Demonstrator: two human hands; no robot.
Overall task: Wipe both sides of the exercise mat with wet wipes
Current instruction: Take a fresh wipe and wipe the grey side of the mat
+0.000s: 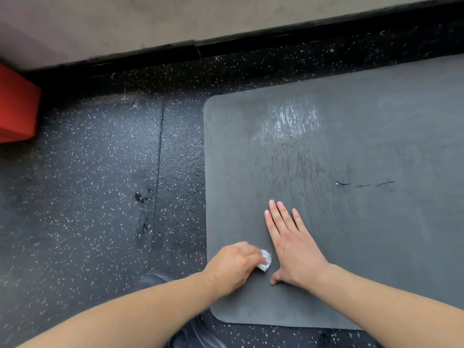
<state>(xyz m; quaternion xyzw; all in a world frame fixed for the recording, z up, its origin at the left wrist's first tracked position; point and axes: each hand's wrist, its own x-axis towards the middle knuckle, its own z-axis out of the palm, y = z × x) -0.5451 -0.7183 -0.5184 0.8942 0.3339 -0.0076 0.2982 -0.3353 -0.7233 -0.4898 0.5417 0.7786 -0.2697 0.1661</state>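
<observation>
- I saw the flat grey rubber exercise mat [351, 222] lying on the black speckled floor [88, 197], near the wall.
- My left hand [233, 266] was curled into a tight grip around a small crumpled white wet wipe [265, 260], held on the mat near its left edge.
- My right hand [292, 243] lay flat on the mat just beside the wipe, fingers straight.
- A shiny wet patch [292, 119] showed farther up the mat.
- A red block [17, 106] sat by the wall, well apart.
</observation>
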